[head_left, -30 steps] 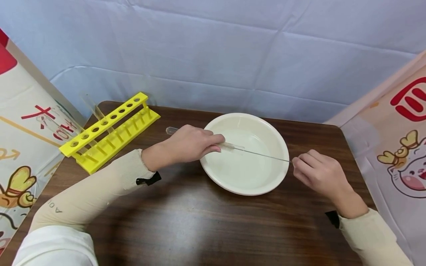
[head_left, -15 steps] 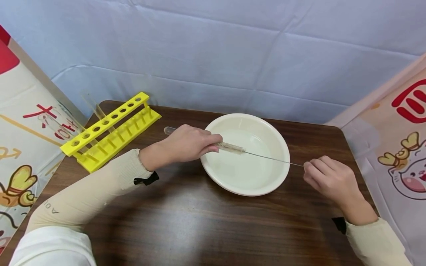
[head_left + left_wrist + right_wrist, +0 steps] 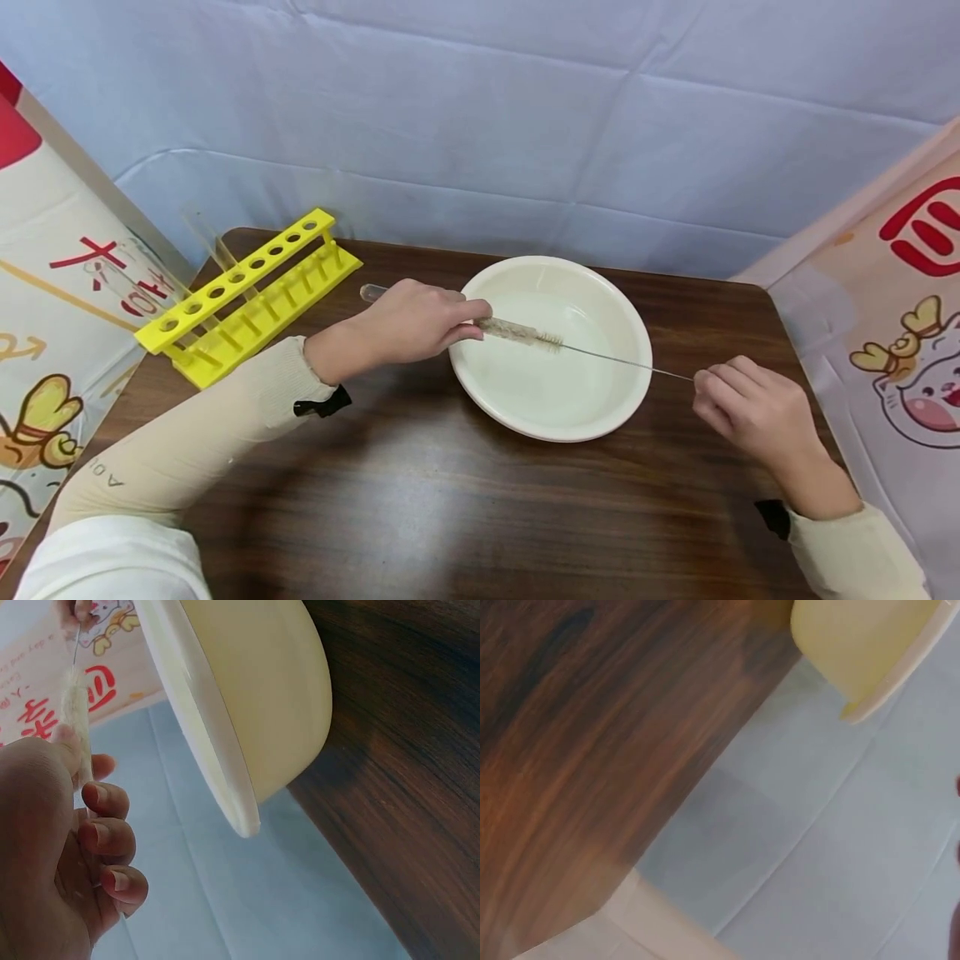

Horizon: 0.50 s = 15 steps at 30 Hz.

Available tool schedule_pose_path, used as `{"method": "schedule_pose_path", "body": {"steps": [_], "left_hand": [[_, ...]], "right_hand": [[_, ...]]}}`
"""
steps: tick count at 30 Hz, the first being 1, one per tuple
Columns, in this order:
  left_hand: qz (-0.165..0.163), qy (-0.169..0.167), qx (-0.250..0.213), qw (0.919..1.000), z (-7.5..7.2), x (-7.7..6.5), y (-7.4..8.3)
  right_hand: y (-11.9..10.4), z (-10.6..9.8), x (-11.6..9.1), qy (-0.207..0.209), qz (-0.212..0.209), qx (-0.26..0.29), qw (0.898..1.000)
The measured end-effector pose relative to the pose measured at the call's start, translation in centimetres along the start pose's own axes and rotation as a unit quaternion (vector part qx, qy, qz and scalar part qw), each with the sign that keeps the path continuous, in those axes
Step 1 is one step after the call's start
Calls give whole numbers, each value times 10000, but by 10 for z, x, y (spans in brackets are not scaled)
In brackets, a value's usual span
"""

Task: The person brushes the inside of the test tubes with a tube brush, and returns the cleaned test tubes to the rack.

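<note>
My left hand [image 3: 412,323] grips a clear glass test tube [image 3: 371,292] over the left rim of a white basin [image 3: 551,432]. The tube's rounded end sticks out behind the hand and its mouth points right. In the left wrist view, fingers curl round the tube [image 3: 76,712]. A test tube brush [image 3: 551,342] sits mostly inside the tube, its pale bristles filling the mouth end and a short tuft showing outside. Its thin wire handle runs right across the basin to my right hand [image 3: 757,412], which pinches the far end. The right wrist view catches only fingertips at its edge.
A yellow test tube rack [image 3: 240,300] stands at the table's back left, with clear test tubes leaning in it. The basin rests on the dark wooden table [image 3: 480,517]. A pale cloth [image 3: 480,125] hangs behind, with printed panels at both sides.
My right hand has moved right and slightly down, drawing the brush partly out of the tube; bristles now show past the mouth. My left hand has shifted slightly left with the tube.
</note>
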<state>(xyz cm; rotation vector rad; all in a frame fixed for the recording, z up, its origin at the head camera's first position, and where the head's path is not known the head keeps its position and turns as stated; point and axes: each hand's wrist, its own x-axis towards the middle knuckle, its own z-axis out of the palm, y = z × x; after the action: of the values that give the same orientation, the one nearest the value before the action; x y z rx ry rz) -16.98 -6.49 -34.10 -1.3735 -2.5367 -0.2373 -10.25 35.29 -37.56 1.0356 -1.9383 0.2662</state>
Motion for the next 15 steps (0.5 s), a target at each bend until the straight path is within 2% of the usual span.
{"method": "schedule_pose_path", "body": {"steps": [4, 7, 10, 14, 15], "left_hand": [[14, 10, 12, 10000, -1, -2, -3], [51, 61, 11, 10000, -2, -4, -5], [74, 108, 0, 9999, -3, -5, -6], [118, 132, -51, 9998, -3, -6, -7], [135, 137, -58, 9998, -3, -6, -8]], "right_hand": [[3, -6, -6, -538, 515, 558, 9957], [7, -11, -10, -948, 1001, 1331, 9815], [10, -16, -13, -1327, 1575, 2136, 9550], [13, -22, -18, -1622, 2267, 3026, 9114], [14, -23, -20, -1598, 2400, 3345, 8972]]}}
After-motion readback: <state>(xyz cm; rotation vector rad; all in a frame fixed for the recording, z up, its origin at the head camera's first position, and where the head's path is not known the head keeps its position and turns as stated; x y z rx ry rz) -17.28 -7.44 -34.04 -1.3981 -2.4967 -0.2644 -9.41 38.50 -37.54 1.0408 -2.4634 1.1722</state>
